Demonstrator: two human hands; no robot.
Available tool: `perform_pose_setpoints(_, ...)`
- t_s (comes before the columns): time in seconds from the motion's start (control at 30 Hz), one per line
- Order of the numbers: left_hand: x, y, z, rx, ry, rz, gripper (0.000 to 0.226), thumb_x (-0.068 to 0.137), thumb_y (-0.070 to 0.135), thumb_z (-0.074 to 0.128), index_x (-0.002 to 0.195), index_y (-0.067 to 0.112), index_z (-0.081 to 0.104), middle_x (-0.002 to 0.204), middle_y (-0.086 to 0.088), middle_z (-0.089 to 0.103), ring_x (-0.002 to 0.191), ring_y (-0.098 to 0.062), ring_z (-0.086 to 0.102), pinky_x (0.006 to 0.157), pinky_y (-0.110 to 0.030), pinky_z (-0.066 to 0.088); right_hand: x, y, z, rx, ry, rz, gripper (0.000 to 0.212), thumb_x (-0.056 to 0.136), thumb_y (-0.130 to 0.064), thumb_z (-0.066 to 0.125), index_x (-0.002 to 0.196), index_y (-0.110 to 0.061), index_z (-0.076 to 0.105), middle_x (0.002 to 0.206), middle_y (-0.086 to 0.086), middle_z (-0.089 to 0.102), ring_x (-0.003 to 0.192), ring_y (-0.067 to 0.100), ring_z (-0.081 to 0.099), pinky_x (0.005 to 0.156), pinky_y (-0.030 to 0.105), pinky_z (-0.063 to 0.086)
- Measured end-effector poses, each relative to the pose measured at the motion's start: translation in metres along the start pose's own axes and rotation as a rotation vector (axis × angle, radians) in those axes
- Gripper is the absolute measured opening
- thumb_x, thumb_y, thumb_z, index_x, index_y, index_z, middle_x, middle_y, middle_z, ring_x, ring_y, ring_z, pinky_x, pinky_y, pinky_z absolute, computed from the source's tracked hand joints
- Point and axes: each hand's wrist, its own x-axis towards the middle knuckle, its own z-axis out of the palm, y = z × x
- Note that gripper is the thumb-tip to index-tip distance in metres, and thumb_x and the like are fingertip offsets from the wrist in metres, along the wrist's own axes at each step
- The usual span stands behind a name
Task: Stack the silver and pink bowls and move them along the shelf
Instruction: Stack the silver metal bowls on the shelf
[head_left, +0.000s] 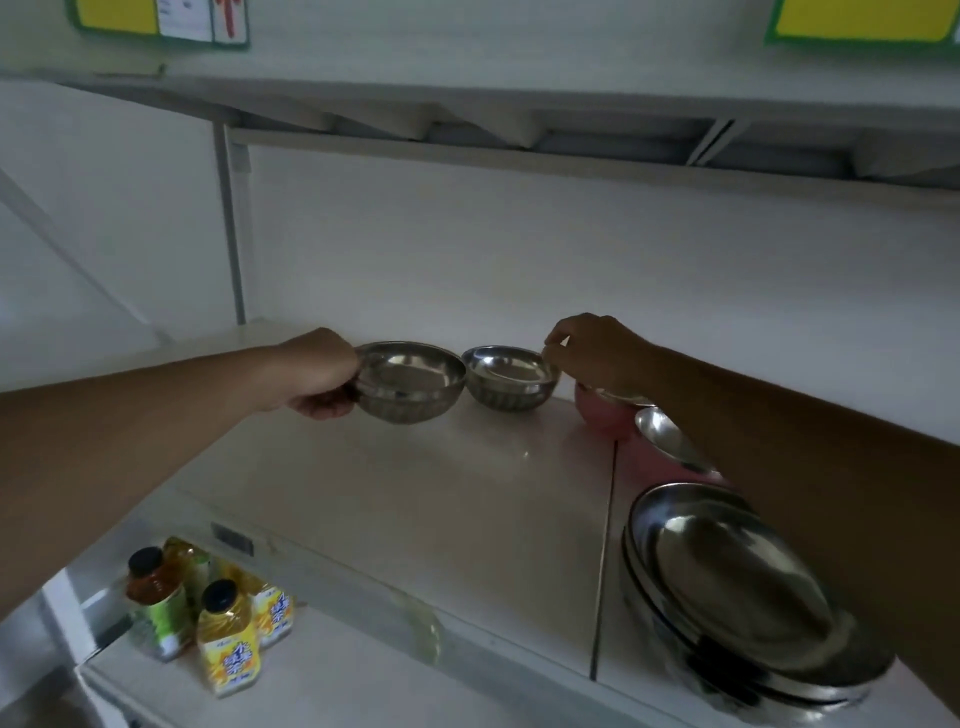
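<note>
My left hand (317, 371) grips the left rim of a silver bowl (410, 382) at the back of the white shelf (415, 493). A second silver bowl (511, 378) stands right beside it, rims almost touching. My right hand (592, 353) pinches this second bowl's right rim. Behind my right wrist sits a pink bowl (602, 415) with a silver inside. Another pink bowl (660, 447) with a silver inside lies partly hidden under my right forearm.
A stack of large silver plates (727, 587) rests at the shelf's front right. Several juice bottles (223, 634) stand on the lower shelf at the left. An upper shelf (467, 140) hangs overhead. A grey upright post (231, 223) stands at the back left.
</note>
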Motion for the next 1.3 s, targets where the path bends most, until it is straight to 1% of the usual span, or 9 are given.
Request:
perform_pose_setpoints(0.1, 0.01, 0.0, -0.004, 0.0, -0.027, 0.016, 0.025, 0.101, 0.009, 0.046, 0.098, 0.004, 0.07, 0.055, -0.007, 0.068, 0.037, -0.014, 0.06, 0.039, -0.023, 0.05, 0.013, -0.005, 0.004, -0.014, -0.017, 0.069, 0.03, 0.097, -0.03, 0.061, 0.119, -0.015, 0.073, 0.115, 0.005, 0.073, 0.101, 0.024, 0.069, 0.081, 0.035, 0.056)
perform_pose_setpoints(0.3, 0.023, 0.0, -0.009, -0.041, -0.063, 0.034, 0.029, 0.111, 0.026, 0.052, 0.099, 0.007, 0.069, 0.063, -0.009, 0.066, 0.039, -0.015, 0.058, 0.043, -0.023, 0.051, 0.05, -0.007, 0.01, -0.108, -0.083, 0.11, 0.039, 0.101, -0.035, 0.055, 0.123, -0.007, 0.072, 0.123, 0.012, 0.073, 0.11, 0.028, 0.068, 0.093, 0.038, 0.054)
perform_pose_setpoints(0.43, 0.029, -0.003, -0.012, -0.046, -0.049, 0.038, 0.031, 0.111, 0.027, 0.052, 0.096, 0.007, 0.069, 0.061, -0.008, 0.066, 0.04, -0.015, 0.059, 0.043, -0.023, 0.051, 0.07, 0.001, 0.023, -0.289, -0.169, 0.153, 0.037, 0.105, -0.046, 0.049, 0.111, -0.014, 0.066, 0.11, 0.008, 0.063, 0.116, 0.031, 0.058, 0.103, 0.044, 0.048)
perform_pose_setpoints(0.6, 0.039, -0.015, -0.017, -0.058, -0.021, 0.006, 0.027, 0.108, 0.019, 0.049, 0.097, 0.007, 0.07, 0.064, -0.011, 0.07, 0.044, -0.019, 0.063, 0.048, -0.026, 0.055, 0.079, 0.009, 0.043, -0.369, -0.149, 0.158, 0.028, 0.099, -0.035, 0.061, 0.12, -0.017, 0.067, 0.116, 0.01, 0.065, 0.121, 0.034, 0.05, 0.097, 0.045, 0.04)
perform_pose_setpoints(0.77, 0.041, -0.026, -0.025, -0.025, 0.005, -0.008, 0.028, 0.106, 0.021, 0.05, 0.096, 0.009, 0.072, 0.062, -0.01, 0.072, 0.044, -0.018, 0.065, 0.045, -0.026, 0.054, 0.076, 0.004, 0.04, -0.28, -0.159, 0.124, 0.012, 0.096, -0.017, 0.062, 0.105, -0.012, 0.069, 0.103, 0.009, 0.072, 0.108, 0.034, 0.067, 0.095, 0.042, 0.056)
perform_pose_setpoints(0.93, 0.034, -0.032, -0.036, -0.004, 0.045, -0.026, 0.031, 0.104, 0.022, 0.049, 0.092, 0.008, 0.073, 0.062, -0.011, 0.072, 0.042, -0.017, 0.063, 0.042, -0.025, 0.052, 0.057, -0.005, 0.023, -0.142, -0.144, 0.162, 0.018, 0.089, -0.001, 0.068, 0.106, -0.001, 0.072, 0.095, 0.012, 0.077, 0.098, 0.032, 0.075, 0.089, 0.041, 0.059)
perform_pose_setpoints(1.03, 0.027, -0.033, -0.039, 0.002, 0.063, -0.032, 0.03, 0.102, 0.018, 0.048, 0.09, 0.007, 0.073, 0.059, -0.01, 0.071, 0.039, -0.016, 0.06, 0.04, -0.024, 0.049, 0.041, -0.006, 0.01, -0.056, -0.136, 0.186, 0.02, 0.092, -0.003, 0.059, 0.095, 0.002, 0.079, 0.088, 0.016, 0.082, 0.092, 0.03, 0.077, 0.09, 0.042, 0.059)
perform_pose_setpoints(1.2, 0.018, -0.031, -0.022, -0.048, 0.054, 0.009, 0.03, 0.097, 0.017, 0.05, 0.082, 0.005, 0.074, 0.057, -0.012, 0.071, 0.035, -0.017, 0.056, 0.038, -0.022, 0.047, 0.012, -0.001, -0.006, 0.002, 0.008, 0.258, 0.025, 0.098, -0.01, 0.057, 0.089, 0.004, 0.077, 0.067, 0.01, 0.07, 0.056, 0.019, 0.061, 0.054, 0.028, 0.042)
perform_pose_setpoints(1.3, 0.011, -0.029, -0.005, -0.068, 0.026, 0.044, 0.03, 0.097, 0.02, 0.053, 0.081, 0.005, 0.074, 0.056, -0.012, 0.071, 0.034, -0.017, 0.055, 0.037, -0.023, 0.046, -0.015, 0.001, -0.011, 0.073, 0.014, 0.275, 0.02, 0.097, -0.018, 0.065, 0.103, -0.002, 0.076, 0.087, 0.013, 0.075, 0.076, 0.025, 0.07, 0.064, 0.027, 0.048)
